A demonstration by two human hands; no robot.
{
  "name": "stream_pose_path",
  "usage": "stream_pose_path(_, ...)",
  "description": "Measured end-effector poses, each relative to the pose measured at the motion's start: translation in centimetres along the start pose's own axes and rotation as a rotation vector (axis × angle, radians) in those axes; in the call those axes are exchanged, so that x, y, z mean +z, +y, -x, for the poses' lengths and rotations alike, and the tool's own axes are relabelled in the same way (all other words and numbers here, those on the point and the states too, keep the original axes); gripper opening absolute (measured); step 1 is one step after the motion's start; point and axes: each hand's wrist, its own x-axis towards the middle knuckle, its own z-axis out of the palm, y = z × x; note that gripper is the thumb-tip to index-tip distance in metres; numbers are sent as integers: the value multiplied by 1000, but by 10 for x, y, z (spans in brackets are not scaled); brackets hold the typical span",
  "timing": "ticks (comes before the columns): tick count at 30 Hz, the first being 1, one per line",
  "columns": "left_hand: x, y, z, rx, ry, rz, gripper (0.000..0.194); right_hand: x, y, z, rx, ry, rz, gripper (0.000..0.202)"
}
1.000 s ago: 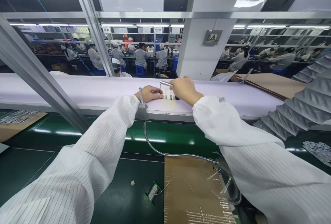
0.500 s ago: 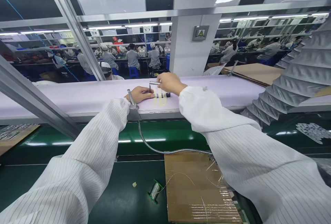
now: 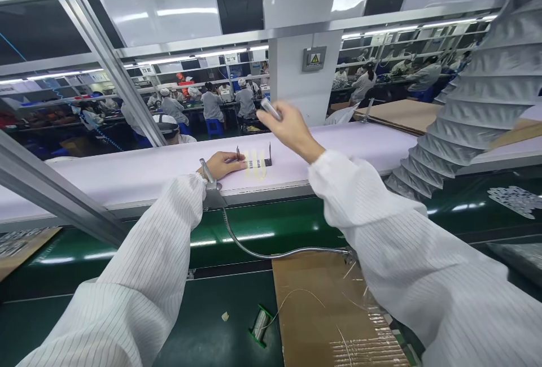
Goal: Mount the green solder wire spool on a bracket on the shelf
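On the pale lilac shelf (image 3: 105,175), my left hand (image 3: 222,165) pinches the left end of a small dark strip (image 3: 267,162) with thin upright pieces at both ends. Pale yellow bands (image 3: 256,165) lie across the strip's middle. Raised above and to the right of it, my right hand (image 3: 294,130) is closed round a short silver cylinder (image 3: 271,109), slightly blurred and apart from the strip. A grey metal fitting (image 3: 213,191) with a strap lies at my left wrist.
A flexible metal conduit (image 3: 271,255) runs below the shelf. Lower down are a wire spool (image 3: 259,324) and a cardboard sheet (image 3: 309,310). A grey ribbed duct (image 3: 478,84) hangs at right; a metal post (image 3: 110,68) slants at left. People sit beyond the shelf.
My right hand has lifted the silver cylinder up and away from the strip's left end. The left hand stays on the strip. The view has shifted slightly.
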Motion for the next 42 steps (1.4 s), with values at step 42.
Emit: stream_pose_path(42, 60, 147, 27, -158, -109, -1093, 34, 32, 65, 39, 34, -202, -432, 38)
